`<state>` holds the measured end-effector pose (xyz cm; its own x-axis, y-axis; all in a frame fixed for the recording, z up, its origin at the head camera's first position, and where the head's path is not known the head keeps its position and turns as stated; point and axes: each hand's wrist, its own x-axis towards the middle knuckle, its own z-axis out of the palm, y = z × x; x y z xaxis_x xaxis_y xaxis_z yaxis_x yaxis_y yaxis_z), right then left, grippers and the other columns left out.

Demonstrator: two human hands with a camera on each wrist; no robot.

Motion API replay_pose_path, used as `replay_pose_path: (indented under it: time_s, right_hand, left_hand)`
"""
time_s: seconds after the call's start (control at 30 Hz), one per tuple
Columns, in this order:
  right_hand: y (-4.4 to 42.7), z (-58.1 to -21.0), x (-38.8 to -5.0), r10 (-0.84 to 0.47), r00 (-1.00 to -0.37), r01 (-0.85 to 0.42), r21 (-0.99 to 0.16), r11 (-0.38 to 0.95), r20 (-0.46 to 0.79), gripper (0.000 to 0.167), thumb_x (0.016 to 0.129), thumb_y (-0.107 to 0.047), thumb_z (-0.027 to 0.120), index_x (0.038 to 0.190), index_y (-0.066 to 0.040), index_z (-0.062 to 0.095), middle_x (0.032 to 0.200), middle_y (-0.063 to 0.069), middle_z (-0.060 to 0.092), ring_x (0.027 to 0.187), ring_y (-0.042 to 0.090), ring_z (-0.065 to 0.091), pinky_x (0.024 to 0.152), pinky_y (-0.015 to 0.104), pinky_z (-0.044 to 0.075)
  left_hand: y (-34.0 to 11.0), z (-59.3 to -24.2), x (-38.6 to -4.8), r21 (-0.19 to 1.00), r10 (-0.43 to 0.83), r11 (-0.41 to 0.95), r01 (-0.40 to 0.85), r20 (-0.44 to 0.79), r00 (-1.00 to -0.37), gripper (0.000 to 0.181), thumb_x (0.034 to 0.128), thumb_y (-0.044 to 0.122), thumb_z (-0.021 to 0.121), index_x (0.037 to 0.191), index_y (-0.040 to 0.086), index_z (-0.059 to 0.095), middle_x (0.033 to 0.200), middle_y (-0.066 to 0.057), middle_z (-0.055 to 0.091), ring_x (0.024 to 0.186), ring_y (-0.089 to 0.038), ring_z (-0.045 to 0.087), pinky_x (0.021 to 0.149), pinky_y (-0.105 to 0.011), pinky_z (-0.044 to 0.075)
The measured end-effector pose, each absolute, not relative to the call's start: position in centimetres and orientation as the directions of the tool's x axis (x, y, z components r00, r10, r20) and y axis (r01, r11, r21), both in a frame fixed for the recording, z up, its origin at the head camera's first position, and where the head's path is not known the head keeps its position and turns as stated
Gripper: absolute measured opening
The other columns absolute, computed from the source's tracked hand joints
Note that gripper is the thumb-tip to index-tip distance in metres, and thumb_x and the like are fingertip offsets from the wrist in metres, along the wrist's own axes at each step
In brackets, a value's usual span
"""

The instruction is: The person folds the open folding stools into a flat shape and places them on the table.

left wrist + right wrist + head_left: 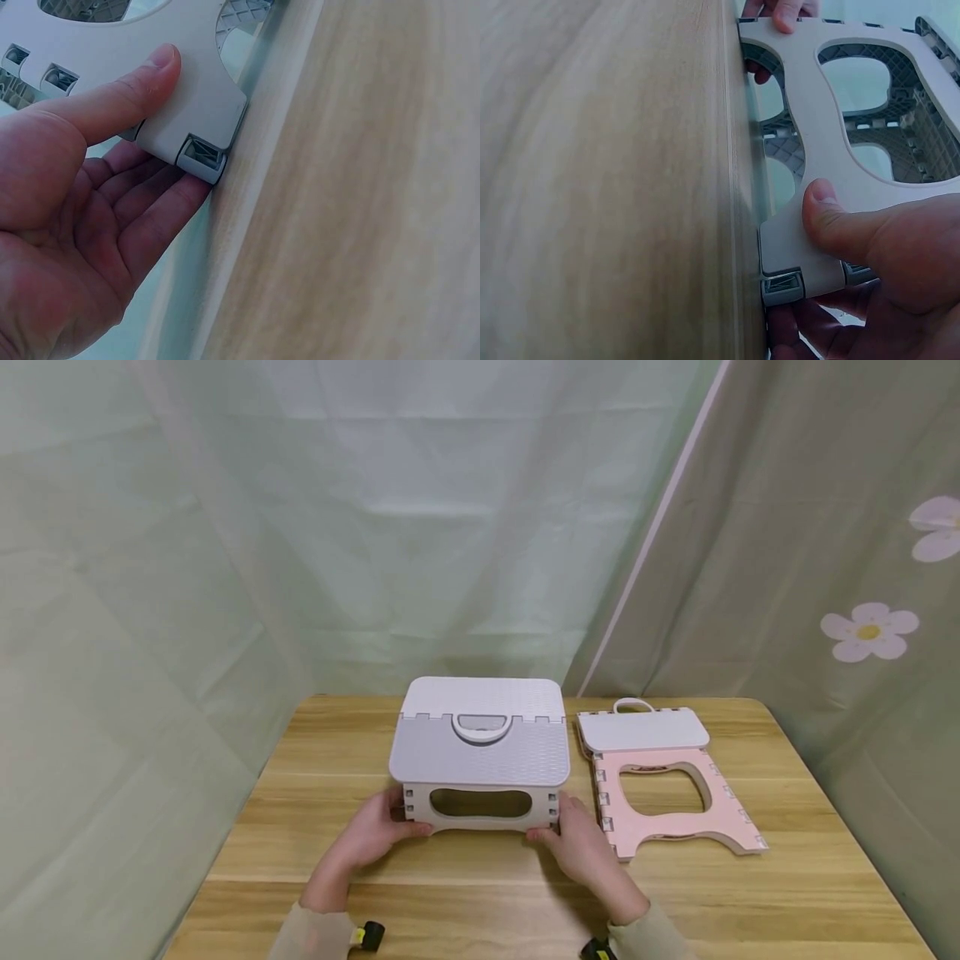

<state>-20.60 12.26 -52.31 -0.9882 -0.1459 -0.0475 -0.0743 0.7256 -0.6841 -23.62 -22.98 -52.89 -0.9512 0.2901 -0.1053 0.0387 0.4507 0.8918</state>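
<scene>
Look, left hand [377, 829] and right hand [581, 843] grip the grey-white stool [480, 760]. Folded pink stool [667, 826] lies near the surface's [315, 793] far-right corner.

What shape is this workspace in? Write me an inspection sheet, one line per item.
Surface: wood-grain table, with bare wood showing in front of the stools.
Job's things: grey-and-white folding step stool, unfolded and upright.
Clutter: pink-and-white folding step stool, lying folded to the right.
Hands: left hand and right hand grip the grey-and-white stool's sides low down, thumbs on its front panel.
Cables: nothing seen.
Surroundings: pale green curtain behind; flower-print curtain at right.
</scene>
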Motion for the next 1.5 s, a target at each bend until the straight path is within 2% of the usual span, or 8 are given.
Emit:
replay_pose_path:
  time_s: [1.07,1.3,1.5]
  right_hand:
    - [12.52,-52.58,-20.69,-0.160,-0.986,-0.078,-0.687,0.723,-0.056,0.053,0.091,-0.045,0.083,0.124,-0.010,0.061,0.106,0.004,0.064,0.101,0.022,0.061,0.089,0.050,0.053]
    - [12.45,-52.86,-20.74,-0.149,-0.987,-0.066,-0.674,0.736,-0.066,0.061,0.090,-0.048,0.083,0.131,-0.009,0.061,0.108,0.006,0.066,0.101,0.023,0.063,0.089,0.052,0.055]
    - [12.33,-52.82,-20.76,-0.146,-0.986,-0.061,-0.665,0.744,-0.074,0.060,0.092,-0.046,0.083,0.133,-0.009,0.060,0.108,0.007,0.066,0.102,0.023,0.063,0.090,0.051,0.055]
  left_hand:
    - [-22.86,-52.65,-23.47,0.884,0.272,0.467,0.017,-0.125,-0.954,0.056,0.0871,0.022,0.092,0.132,0.000,0.066,0.121,-0.009,0.073,0.108,-0.021,0.069,0.092,-0.034,0.056]
    - [-22.93,-52.96,-23.40,0.887,0.283,0.461,0.035,-0.109,-0.953,0.053,0.0883,0.023,0.091,0.130,0.001,0.067,0.121,-0.008,0.074,0.108,-0.021,0.069,0.093,-0.032,0.056]
    - [-23.04,-53.14,-23.56,0.890,0.285,0.453,0.039,-0.104,-0.953,0.053,0.0881,0.023,0.091,0.130,0.001,0.067,0.120,-0.008,0.074,0.107,-0.021,0.070,0.092,-0.032,0.056]
